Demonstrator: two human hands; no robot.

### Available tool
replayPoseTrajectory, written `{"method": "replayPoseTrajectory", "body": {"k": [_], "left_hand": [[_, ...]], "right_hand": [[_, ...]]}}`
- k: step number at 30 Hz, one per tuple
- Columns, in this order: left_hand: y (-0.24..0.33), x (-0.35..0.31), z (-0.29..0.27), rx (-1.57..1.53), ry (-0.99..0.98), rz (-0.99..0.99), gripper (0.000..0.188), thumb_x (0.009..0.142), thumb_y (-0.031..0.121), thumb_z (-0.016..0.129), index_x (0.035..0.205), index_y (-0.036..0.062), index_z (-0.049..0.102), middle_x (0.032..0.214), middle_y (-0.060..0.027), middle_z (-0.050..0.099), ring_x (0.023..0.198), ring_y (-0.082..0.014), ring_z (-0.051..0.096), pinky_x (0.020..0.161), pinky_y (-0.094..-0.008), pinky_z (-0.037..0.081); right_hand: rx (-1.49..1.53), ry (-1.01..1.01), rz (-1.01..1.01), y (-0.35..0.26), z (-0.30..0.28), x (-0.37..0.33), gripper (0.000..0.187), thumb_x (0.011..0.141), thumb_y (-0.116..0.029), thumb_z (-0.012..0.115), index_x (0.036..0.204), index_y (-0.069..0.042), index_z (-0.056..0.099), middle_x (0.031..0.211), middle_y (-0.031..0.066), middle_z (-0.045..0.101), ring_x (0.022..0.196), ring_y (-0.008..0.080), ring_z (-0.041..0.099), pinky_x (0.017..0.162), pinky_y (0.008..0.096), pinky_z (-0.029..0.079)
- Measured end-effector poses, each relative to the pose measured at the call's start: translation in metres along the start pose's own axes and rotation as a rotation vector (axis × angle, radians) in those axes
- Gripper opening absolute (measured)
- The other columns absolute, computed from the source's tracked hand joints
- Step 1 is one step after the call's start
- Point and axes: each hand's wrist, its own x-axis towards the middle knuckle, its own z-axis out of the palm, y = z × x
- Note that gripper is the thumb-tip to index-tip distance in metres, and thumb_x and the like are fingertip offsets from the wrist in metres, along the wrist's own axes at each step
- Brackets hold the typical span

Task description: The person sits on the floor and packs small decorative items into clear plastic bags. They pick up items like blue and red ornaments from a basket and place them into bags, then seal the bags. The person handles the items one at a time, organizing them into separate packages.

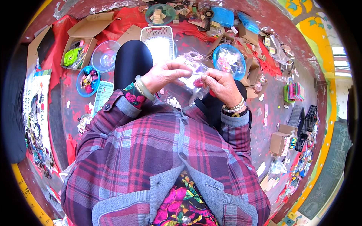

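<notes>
Over my lap, my left hand (168, 75) has its fingers bent together at the near left edge of a clear plastic bag (198, 67). The thumb and fingers of my right hand (223, 86) pinch the bag's right side. Inside or just behind the thin plastic is a pale pink and lilac item; glare hides its exact form. A small dark pink piece (198, 82) shows beside the right fingertips, but I cannot tell whether it is in the bag. Both hands are closed and close together.
A white plastic basket (155, 30) stands beyond my left knee. To its left are a clear basin (106, 52), a blue bowl of shiny balls (88, 81) and an open cardboard box (83, 44). Beyond my right knee is a blue basin (243, 69) with bagged pink pieces.
</notes>
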Motion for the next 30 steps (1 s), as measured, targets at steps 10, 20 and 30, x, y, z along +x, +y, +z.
{"method": "replayPoseTrajectory", "body": {"k": [10, 20, 30], "left_hand": [[0.012, 0.0, -0.004, 0.078, -0.001, 0.015, 0.03, 0.09, 0.026, 0.051, 0.093, -0.0014, 0.061, 0.082, -0.0122, 0.066, 0.073, -0.0168, 0.065, 0.065, -0.0239, 0.052], [0.021, -0.002, -0.007, -0.031, 0.056, 0.079, 0.032, 0.092, 0.026, 0.048, 0.1, -0.0031, 0.057, 0.085, -0.0156, 0.065, 0.077, -0.0193, 0.065, 0.065, -0.0236, 0.053], [0.019, -0.001, -0.009, -0.139, 0.103, 0.133, 0.029, 0.092, 0.021, 0.047, 0.105, -0.004, 0.055, 0.091, -0.019, 0.064, 0.085, -0.0239, 0.065, 0.065, -0.0238, 0.053]], "right_hand": [[0.19, -0.032, 0.108, 0.001, -0.011, 0.0, 0.02, 0.083, -0.019, 0.062, 0.072, -0.002, 0.062, 0.062, -0.0025, 0.054, 0.05, 0.003, 0.044, 0.044, 0.0196, 0.034], [0.666, 0.086, 0.064, 0.003, 0.001, 0.003, 0.015, 0.08, -0.013, 0.065, 0.09, -0.002, 0.063, 0.075, 0.0011, 0.062, 0.057, 0.0028, 0.048, 0.051, 0.0172, 0.037], [0.556, 0.075, 0.117, -0.007, -0.003, 0.0, 0.022, 0.083, -0.013, 0.061, 0.1, 0.001, 0.062, 0.081, 0.0044, 0.064, 0.07, 0.0079, 0.058, 0.062, 0.0189, 0.044]]}}
